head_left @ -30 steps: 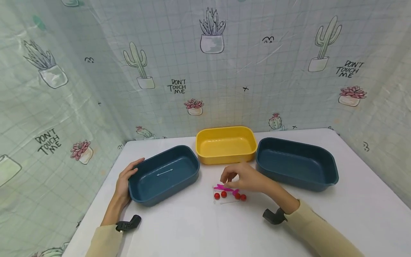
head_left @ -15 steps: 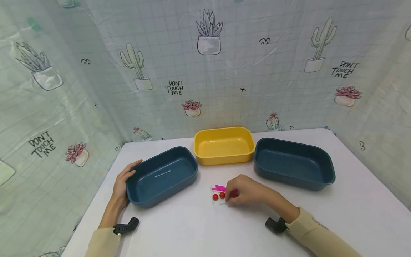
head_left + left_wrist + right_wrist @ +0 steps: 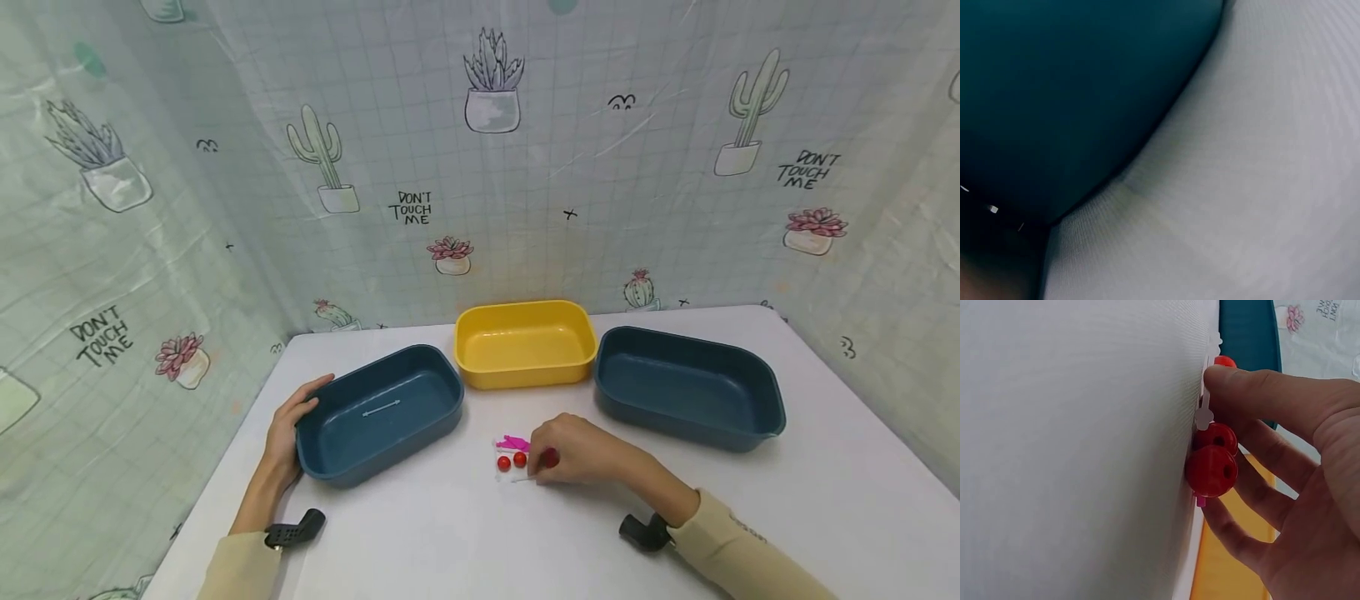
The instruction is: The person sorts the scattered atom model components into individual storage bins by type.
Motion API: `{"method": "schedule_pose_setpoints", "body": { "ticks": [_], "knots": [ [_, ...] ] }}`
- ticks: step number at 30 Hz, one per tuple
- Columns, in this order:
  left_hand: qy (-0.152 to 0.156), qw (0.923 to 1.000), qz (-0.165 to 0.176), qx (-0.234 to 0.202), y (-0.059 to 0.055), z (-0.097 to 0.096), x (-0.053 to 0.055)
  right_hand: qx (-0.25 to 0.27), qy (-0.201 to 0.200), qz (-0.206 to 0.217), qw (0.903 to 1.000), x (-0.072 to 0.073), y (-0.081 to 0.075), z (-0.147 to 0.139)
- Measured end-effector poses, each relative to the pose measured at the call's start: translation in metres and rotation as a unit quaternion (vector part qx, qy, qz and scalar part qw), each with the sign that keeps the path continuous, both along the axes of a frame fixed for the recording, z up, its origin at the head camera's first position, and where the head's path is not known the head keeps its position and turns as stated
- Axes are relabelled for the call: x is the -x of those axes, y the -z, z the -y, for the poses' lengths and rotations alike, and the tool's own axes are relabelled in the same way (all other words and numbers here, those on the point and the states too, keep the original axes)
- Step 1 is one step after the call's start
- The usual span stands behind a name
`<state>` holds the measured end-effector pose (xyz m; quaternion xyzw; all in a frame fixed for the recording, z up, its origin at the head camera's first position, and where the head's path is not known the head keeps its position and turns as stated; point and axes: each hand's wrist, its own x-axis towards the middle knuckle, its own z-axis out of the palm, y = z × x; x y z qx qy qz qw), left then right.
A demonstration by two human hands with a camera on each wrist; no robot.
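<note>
My left hand (image 3: 283, 429) grips the left rim of a dark blue bin (image 3: 378, 450); a thin pale stick with knobbed ends (image 3: 381, 408) lies inside it. In the left wrist view the bin's wall (image 3: 1072, 94) fills the upper left. My right hand (image 3: 577, 450) is down at a small group of pieces, its thumb and fingers pinching a thin white stick with a knobbed end (image 3: 1204, 417). Red beads with holes (image 3: 1212, 470) lie beside it, some behind the fingers. To their left are two more red beads (image 3: 520, 459) and bright pink pieces (image 3: 513, 443).
Behind the pieces stands a yellow bin (image 3: 525, 377), with a second dark blue bin (image 3: 690, 392) at its right. All rest on a white table (image 3: 420, 542). A patterned curtain (image 3: 540, 183) hangs behind and at both sides.
My right hand has come down and nearer to me, from above the pink pieces to the white stick, now covering the right-hand beads. The left hand stays on the bin's rim.
</note>
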<state>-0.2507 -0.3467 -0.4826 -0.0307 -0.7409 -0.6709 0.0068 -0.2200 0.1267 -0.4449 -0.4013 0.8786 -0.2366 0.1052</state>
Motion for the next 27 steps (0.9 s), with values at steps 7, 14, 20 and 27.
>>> {"method": "schedule_pose_setpoints", "body": {
  "ticks": [7, 14, 20, 27],
  "knots": [
    [0.002, 1.0000, 0.005, -0.005, -0.0008, -0.0008, -0.0006, -0.004, -0.002, -0.004, 1.0000, -0.0002, 0.0007, 0.0003],
    [-0.006, 0.9999, 0.010, -0.003, -0.0016, -0.0009, -0.0009, 0.000, 0.000, 0.000, 1.0000, -0.0005, 0.0024, 0.0009],
    [-0.001, 0.9999, 0.010, -0.010, -0.0009, -0.0003, -0.0010, 0.017, -0.001, 0.003, 0.9999, -0.0003, 0.0032, 0.0020],
    [-0.001, 1.0000, 0.008, -0.004, -0.0013, -0.0007, -0.0023, 0.029, 0.013, -0.015, 0.9994, 0.0004, 0.0012, 0.0026]
  ]
}}
